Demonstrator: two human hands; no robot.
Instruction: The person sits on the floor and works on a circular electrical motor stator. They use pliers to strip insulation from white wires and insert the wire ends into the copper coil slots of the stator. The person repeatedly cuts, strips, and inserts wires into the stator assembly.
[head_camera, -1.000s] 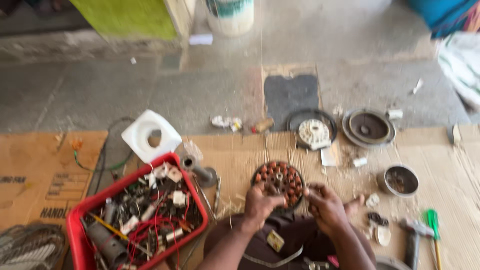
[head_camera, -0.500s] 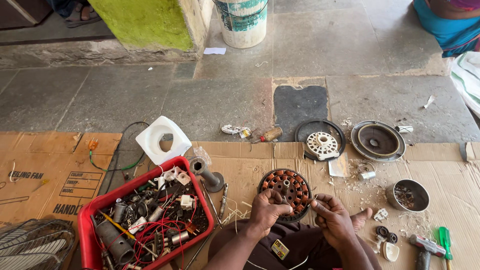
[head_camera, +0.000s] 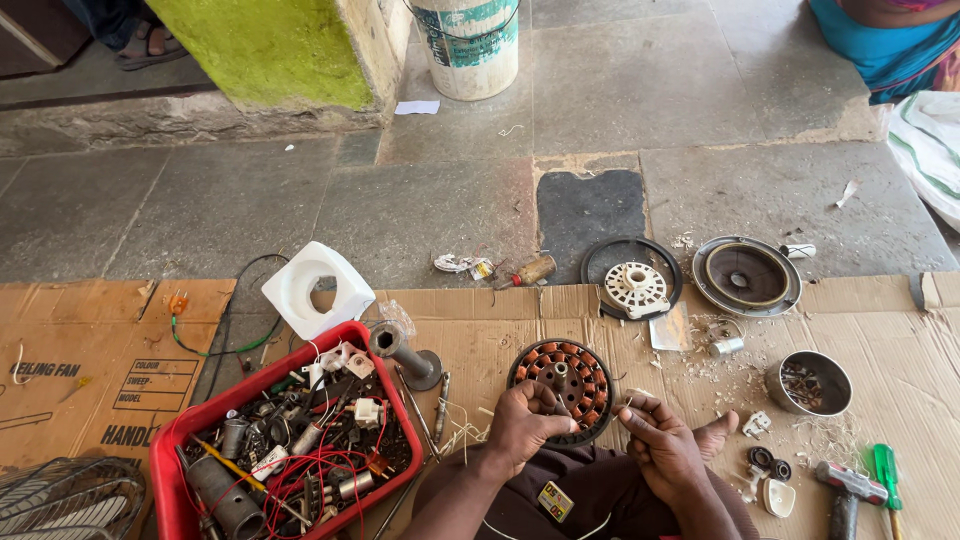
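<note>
Resting low in the frame's centre, the left hand (head_camera: 525, 425) grips the near rim of the round copper-wound motor stator (head_camera: 564, 388), while the right hand (head_camera: 655, 440) pinches something too small to tell. Steadying the stator seems wise. Left sits a red plastic parts tray (head_camera: 180, 470); farther, a white plastic bucket (head_camera: 467, 45).

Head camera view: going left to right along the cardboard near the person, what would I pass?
Wire fan guard → red tray of parts → left hand on the copper-wound stator → right hand → small metal bowl → hammer → green-handled screwdriver.
</note>
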